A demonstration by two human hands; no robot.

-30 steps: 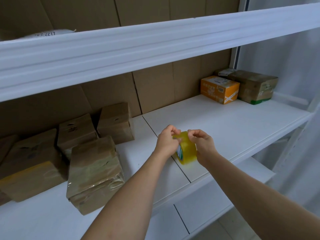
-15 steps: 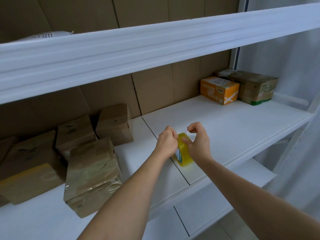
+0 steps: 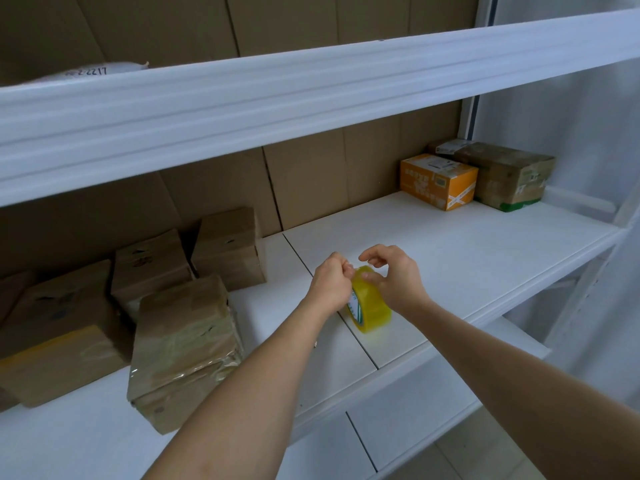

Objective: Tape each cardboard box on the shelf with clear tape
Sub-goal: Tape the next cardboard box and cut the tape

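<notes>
Both hands are working the yellowish tape roll (image 3: 370,308) above the shelf (image 3: 485,244): left hand (image 3: 330,284) gripping it, right hand (image 3: 394,277) picking its rim. Probably freeing the tape's end; next, carrying it to the nearest cardboard box (image 3: 185,344), left of the roll.

On the shelf (image 3: 485,244), the tape roll (image 3: 372,311) stands near the front edge, brown boxes (image 3: 183,344) to its left, two boxes (image 3: 474,178) behind it to the right
</notes>
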